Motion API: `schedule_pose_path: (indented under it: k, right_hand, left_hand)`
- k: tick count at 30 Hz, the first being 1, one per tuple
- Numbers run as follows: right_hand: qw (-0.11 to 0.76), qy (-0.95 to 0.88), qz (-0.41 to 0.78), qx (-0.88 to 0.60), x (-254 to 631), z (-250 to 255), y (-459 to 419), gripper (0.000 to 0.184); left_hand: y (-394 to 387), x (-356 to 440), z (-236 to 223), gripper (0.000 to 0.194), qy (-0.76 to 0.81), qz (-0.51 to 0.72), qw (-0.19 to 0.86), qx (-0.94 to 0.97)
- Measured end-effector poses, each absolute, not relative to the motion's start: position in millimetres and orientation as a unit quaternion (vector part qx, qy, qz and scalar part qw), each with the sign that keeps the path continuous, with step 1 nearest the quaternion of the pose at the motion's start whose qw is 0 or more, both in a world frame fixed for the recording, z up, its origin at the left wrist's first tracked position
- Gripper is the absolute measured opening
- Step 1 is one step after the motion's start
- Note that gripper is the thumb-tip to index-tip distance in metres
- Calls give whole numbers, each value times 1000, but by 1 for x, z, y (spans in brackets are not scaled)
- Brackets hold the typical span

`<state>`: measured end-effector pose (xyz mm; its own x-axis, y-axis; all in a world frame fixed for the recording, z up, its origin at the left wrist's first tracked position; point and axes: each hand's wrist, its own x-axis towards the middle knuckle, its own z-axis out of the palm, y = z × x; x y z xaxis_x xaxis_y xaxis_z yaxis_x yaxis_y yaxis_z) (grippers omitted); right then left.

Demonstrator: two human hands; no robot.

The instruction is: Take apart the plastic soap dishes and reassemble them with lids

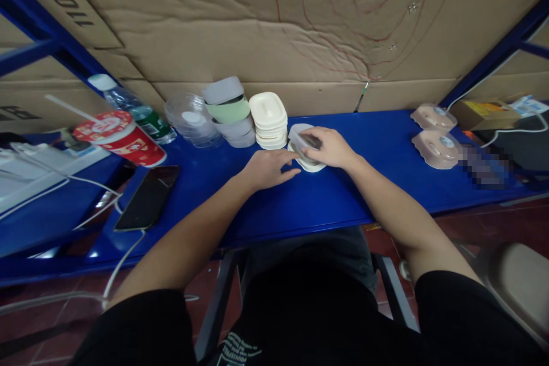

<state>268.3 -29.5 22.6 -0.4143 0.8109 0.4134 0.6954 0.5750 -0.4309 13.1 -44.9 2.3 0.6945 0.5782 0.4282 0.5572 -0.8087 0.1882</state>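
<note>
My right hand (329, 147) is closed over a small greyish see-through plastic container (301, 129), its fingers wrapped round the right side. That container rests on cream plastic lids (314, 168) on the blue tabletop. My left hand (270, 168) has its fingers stretched out, with the tips beside the lids and container on their left. Whether those tips touch is hard to make out. Just behind stand a stack of cream lids (268, 110) and a stack of grey and green containers (227, 104).
Round clear bowls (189, 117), a water bottle (132, 106), a red paper cup (128, 143) with a straw and a phone (148, 197) on a cable are to the left. Two pinkish boxes (436, 148) sit at right. A cardboard wall (206, 28) rises behind the blue table (369, 126).
</note>
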Motion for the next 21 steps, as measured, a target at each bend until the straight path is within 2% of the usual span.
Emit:
schedule_pose_path:
  k: [3,7,10,14,18,21]
  right_hand:
    - [387,-793,109,-458,269,25,-30,46]
    - [510,-731,216,-399,275,36,-34,63]
    - [498,-720,337,-345,277,45,-39,67]
    - [430,-720,451,-305,272,45,-43,67]
    - [474,-703,442,-294,272,35,-32,92]
    - [497,-724,366,-308,277,29,-20,103]
  left_hand:
    - [-40,8,2,36,333,292,0,897]
    - [-35,0,4,49,349,406,-47,843]
    - [-37,0,8,55,325,436,-50,838]
    - [-42,3,10,40,304,407,-22,861]
    - [-38,6,5,23,352,462,43,813]
    - [-30,10,-1,28,381,546,152,730]
